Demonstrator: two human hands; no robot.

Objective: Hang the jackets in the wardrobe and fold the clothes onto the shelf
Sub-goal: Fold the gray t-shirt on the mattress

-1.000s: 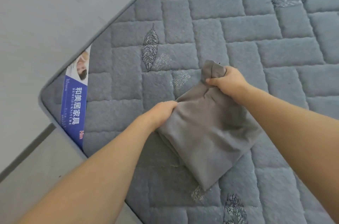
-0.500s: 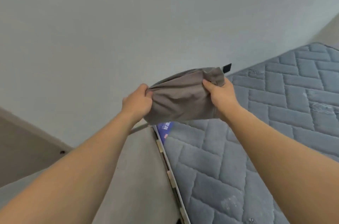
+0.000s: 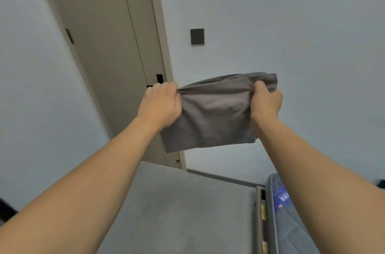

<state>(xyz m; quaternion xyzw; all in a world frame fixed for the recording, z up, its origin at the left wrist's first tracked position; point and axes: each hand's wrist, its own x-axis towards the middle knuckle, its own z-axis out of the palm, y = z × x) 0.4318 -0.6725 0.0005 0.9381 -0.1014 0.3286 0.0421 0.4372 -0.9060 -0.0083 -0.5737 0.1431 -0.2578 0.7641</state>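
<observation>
Left hand (image 3: 159, 106) and right hand (image 3: 265, 101) grip folded grey cloth (image 3: 212, 112) held up before door (image 3: 108, 45); mattress (image 3: 289, 222) lower right.

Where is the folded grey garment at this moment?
In the head view, the folded grey fabric garment hangs mid-frame in the air, gripped between the left hand and right hand, before the pale wall right of the beige door.

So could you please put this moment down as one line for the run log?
stage: carrying | item: folded grey garment, held in the air | left hand: grips its left edge | right hand: grips its right edge | shelf: not in view
</observation>
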